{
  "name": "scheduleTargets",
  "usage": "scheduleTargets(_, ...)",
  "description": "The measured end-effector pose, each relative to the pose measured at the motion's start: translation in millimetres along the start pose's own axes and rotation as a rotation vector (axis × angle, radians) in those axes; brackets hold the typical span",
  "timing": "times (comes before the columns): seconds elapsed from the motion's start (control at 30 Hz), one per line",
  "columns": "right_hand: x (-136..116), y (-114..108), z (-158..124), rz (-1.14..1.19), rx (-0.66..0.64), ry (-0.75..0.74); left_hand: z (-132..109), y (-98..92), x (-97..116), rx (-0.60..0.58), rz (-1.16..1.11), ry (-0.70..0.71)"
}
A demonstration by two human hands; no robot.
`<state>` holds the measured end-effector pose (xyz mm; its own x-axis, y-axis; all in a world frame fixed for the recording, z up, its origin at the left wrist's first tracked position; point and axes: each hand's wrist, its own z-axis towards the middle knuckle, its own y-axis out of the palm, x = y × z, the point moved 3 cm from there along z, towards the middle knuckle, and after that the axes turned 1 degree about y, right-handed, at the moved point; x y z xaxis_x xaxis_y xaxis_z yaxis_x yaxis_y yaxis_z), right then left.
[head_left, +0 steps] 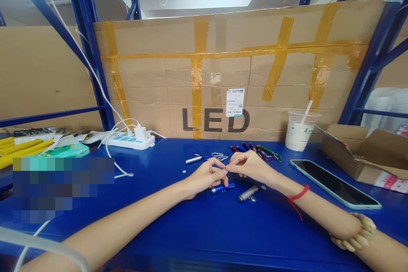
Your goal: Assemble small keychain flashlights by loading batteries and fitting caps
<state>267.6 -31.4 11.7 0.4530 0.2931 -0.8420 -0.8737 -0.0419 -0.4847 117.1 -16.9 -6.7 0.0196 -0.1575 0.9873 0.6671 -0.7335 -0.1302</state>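
My left hand point(207, 176) and my right hand point(247, 164) meet fingertip to fingertip above the blue table. Both are pinched closed around something too small to make out. Just below my left fingers lies a blue metal tube point(222, 188). A grey metal cylinder point(247, 194) with a small ring point(252, 199) beside it rests under my right hand. Behind my left hand are a silver tube point(194, 160) and metal clips point(218, 156). Several coloured tubes with carabiners point(269, 151) lie behind my right hand. Small round discs point(263, 187) are on the table.
At the right are a phone point(334, 182), an open cardboard box point(366, 157) and a cup with a straw point(298, 132). A power strip point(127, 139) with white cables stands back left, near yellow tubes point(25, 148). Cardboard point(153, 93) walls off the back.
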Motion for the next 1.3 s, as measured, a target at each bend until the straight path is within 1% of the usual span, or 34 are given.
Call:
scheduleTargets(0.07, 1, 1, -1, 0.002, 0.000, 0.043, 0, 0.0, 1, 0.005, -0.008, 0.009)
scheduleTargets(0.13, 1, 1, -2, 0.000, 0.028, 0.074, 0, 0.2, 2, 0.015, -0.016, 0.032)
scheduleTargets(0.23, -1, 2, -3, 0.004, 0.081, 0.084, -1, 0.7, 5, 0.038, -0.013, 0.066)
scheduleTargets(0.3, -4, 3, -3, 0.009, 0.089, 0.077, -1, 0.9, 6, 0.048, -0.006, 0.080)
scheduleTargets(0.43, -8, 3, -5, 0.035, 0.076, 0.087, 0, 0.6, 5, 0.060, -0.005, 0.084)
scheduleTargets(0.63, -10, 4, -5, 0.059, 0.065, 0.140, 0, -0.2, 3, 0.068, -0.017, 0.070)
scheduleTargets(0.8, -9, 4, -4, 0.052, 0.053, 0.133, 1, 0.3, 1, 0.080, -0.006, 0.074)
scheduleTargets(0.97, -7, 4, -3, 0.033, 0.032, 0.125, 3, 0.7, -1, 0.103, -0.007, 0.044)
scheduleTargets(1.13, -4, 6, -3, 0.044, 0.013, 0.136, 3, 1.6, 1, 0.076, 0.002, 0.049)
scheduleTargets(1.3, -2, 10, -1, 0.034, -0.008, 0.090, 3, 2.7, 5, 0.040, 0.002, 0.064)
